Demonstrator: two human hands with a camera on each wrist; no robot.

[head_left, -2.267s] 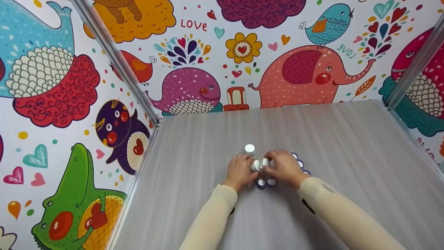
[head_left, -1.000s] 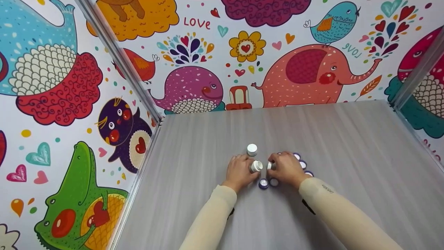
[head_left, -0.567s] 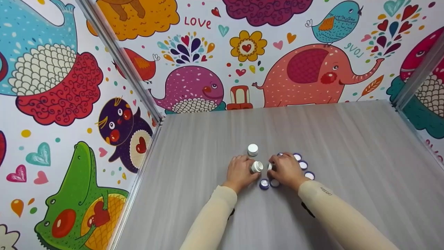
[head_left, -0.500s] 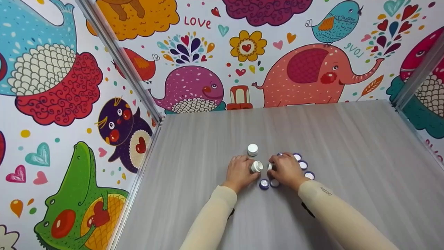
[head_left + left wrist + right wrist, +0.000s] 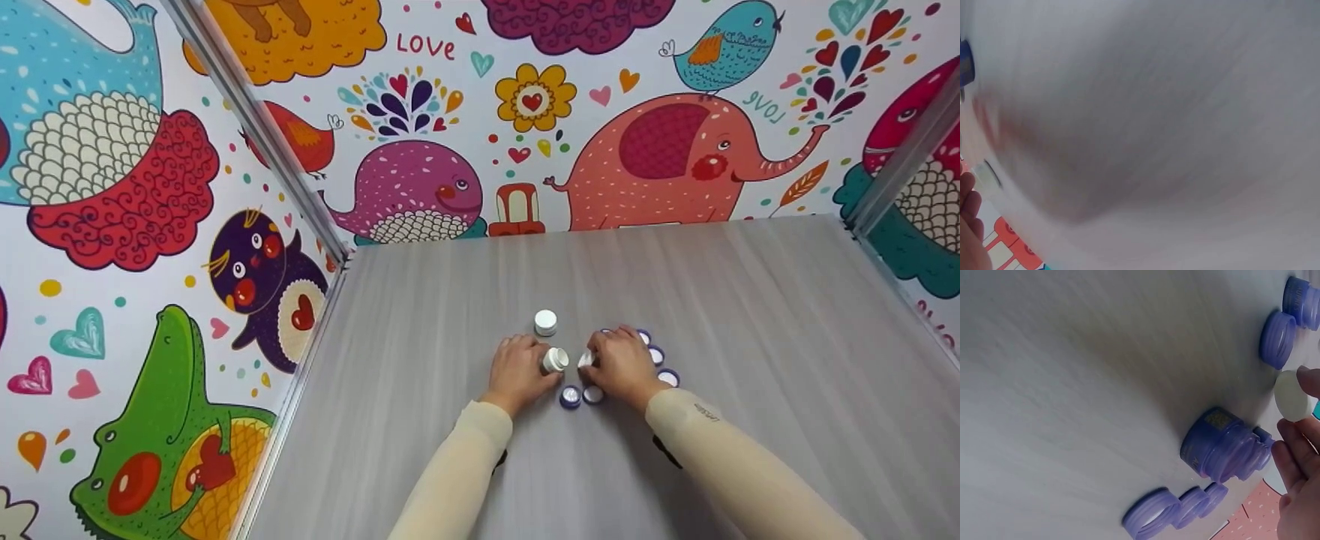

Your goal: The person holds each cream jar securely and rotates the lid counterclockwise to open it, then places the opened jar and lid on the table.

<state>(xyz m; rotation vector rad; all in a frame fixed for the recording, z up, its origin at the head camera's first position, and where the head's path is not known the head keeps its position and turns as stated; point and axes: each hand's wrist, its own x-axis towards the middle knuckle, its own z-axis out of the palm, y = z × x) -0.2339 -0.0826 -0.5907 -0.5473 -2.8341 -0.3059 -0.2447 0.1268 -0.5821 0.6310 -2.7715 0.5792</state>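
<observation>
My left hand [image 5: 517, 371] grips a small open white jar [image 5: 556, 360], its mouth tilted toward the right hand. Facing it across a small gap, my right hand [image 5: 621, 366] pinches a round white lid [image 5: 1292, 396] between thumb and fingers. Just beyond the left hand stands a white jar [image 5: 545, 322] with its lid on. Nearer to me, between the hands, are a purple jar [image 5: 570, 397] and a purple-rimmed lid [image 5: 592, 394]. In the left wrist view, only some curled fingers [image 5: 971, 208] show at the edge; the held jar is hidden there.
Beside the right hand, several open purple jars [image 5: 1210, 444] stand near a row of upturned purple lids [image 5: 1151, 514]. The grey wood-grain table [image 5: 420, 300] meets a cartoon-printed back wall [image 5: 630, 165] and left side wall [image 5: 120, 225], joined by a metal post [image 5: 255, 127].
At first the white lid was right at the jar in the left hand. The right hand has drawn it off to the right, and most recently tilted it slightly. The left hand stays in place.
</observation>
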